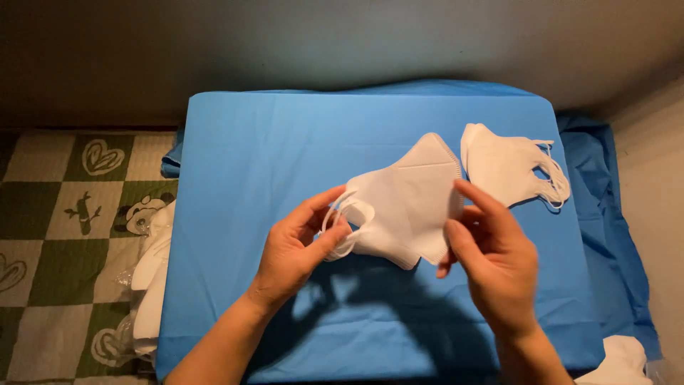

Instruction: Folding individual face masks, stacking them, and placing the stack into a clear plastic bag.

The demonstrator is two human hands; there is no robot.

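A white folded face mask [406, 203] is held above a blue cloth-covered table [249, 150]. My left hand [299, 246] pinches the mask's left end, with the white ear loops curled around its fingers. My right hand [491, 257] grips the mask's right edge between thumb and fingers. Both hands keep the mask flat and slightly tilted, its pointed fold aimed to the upper right.
A stack of several white masks [509, 167] with loose ear loops lies on the cloth at the right. Clear-wrapped white masks [149, 285] sit off the table's left edge on a green checked mat [50, 214]. Another white piece [623, 360] lies at the lower right.
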